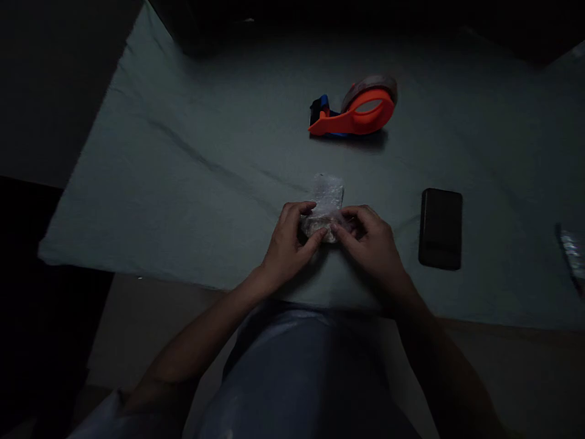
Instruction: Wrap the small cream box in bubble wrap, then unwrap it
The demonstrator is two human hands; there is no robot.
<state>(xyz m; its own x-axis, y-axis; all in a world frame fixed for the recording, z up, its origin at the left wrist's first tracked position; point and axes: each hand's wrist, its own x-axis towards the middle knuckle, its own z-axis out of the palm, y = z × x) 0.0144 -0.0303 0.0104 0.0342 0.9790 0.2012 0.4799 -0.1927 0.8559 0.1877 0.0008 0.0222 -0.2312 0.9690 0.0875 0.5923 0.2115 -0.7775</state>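
Near the front edge of the table lies a small bundle in bubble wrap (320, 227); what is inside cannot be made out. A flat strip of the same wrap (328, 194) stretches from it toward the far side. My left hand (292, 235) grips the bundle's left side, thumb in front and fingers behind. On the right side my right hand (368, 238) pinches the wrap between thumb and curled fingers. Both thumbs come close together at the front of the bundle.
Beyond my hands an orange tape dispenser (365, 116) with a tape roll lies on the pale cloth (205, 201) covering the table. A dark rectangular device (441, 228) rests to the right. At the far right edge a shiny object (572, 253) is partly visible. The light is dim.
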